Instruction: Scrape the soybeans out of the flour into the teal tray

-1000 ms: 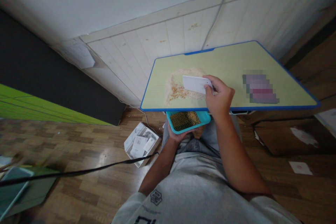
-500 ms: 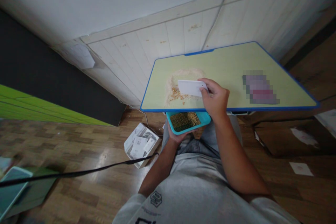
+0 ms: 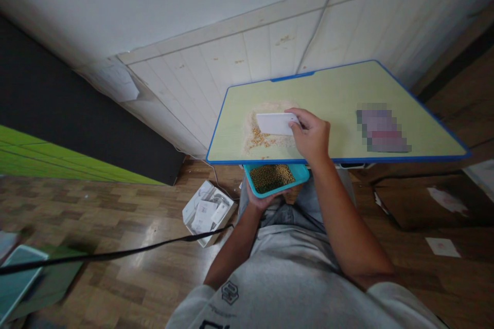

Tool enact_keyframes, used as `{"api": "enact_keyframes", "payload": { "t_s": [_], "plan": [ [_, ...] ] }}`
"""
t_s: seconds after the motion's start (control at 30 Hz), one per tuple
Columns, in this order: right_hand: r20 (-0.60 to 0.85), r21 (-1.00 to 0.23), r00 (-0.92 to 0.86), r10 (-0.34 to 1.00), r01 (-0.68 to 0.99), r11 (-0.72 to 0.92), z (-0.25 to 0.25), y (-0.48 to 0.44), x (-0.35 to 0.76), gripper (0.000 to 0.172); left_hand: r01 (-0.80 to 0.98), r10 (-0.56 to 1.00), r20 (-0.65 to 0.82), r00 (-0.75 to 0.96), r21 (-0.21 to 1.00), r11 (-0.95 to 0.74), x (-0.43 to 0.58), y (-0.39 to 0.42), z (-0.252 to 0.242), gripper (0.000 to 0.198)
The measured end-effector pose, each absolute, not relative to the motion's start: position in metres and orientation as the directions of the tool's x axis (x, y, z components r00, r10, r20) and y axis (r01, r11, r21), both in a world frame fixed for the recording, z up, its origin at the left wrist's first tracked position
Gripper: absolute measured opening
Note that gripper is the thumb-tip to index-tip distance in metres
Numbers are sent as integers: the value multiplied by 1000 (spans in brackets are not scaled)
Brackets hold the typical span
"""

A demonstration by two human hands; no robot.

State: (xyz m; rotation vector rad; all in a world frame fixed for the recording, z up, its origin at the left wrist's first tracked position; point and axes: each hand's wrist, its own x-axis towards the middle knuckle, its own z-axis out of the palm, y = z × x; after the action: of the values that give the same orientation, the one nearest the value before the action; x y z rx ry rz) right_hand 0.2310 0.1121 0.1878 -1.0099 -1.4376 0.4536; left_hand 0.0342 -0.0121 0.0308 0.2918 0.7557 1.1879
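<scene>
The white card (image 3: 275,124) rests on the tabletop (image 3: 339,87) with its long axis running left to right, roughly parallel to the near blue edge. It lies across the far side of the scattered grains (image 3: 258,137), which spread from the card's lower edge toward that near edge.

The right hand (image 3: 312,139) is closed on the card's right end, so the card extends leftward from it. The fingers curl over the top. The thumb is mostly hidden, so the exact pinch cannot be confirmed.

Directly below the near edge, in line with the grains, sits the teal tray (image 3: 304,174), roughly level and carrying a layer of greenish-yellow beans (image 3: 272,177). The left hand (image 3: 262,199) cups the tray from beneath, fingers wrapped against its underside.

The tabletop edge lies between grains and tray. The right hand is the nearer one to the grains; the left is below tabletop level. Further out, an open white box (image 3: 208,211) lies on the wooden floor (image 3: 127,267).
</scene>
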Motion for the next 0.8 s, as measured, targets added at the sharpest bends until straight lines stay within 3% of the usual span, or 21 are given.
{"api": "enact_keyframes", "payload": {
  "t_s": [0.23,0.47,0.8],
  "plan": [
    [587,-804,133,799,209,556,182,103,234,40,-712,909,-391,147,596,371,37,-13,36,104],
    [576,-805,103,811,245,540,184,97,231,40,-707,896,-421,141,591,389,38,-12,43,101],
    [551,-834,189,813,147,532,172,81,244,33,-712,898,-413,152,584,390,38,-12,42,102]
  ]
}}
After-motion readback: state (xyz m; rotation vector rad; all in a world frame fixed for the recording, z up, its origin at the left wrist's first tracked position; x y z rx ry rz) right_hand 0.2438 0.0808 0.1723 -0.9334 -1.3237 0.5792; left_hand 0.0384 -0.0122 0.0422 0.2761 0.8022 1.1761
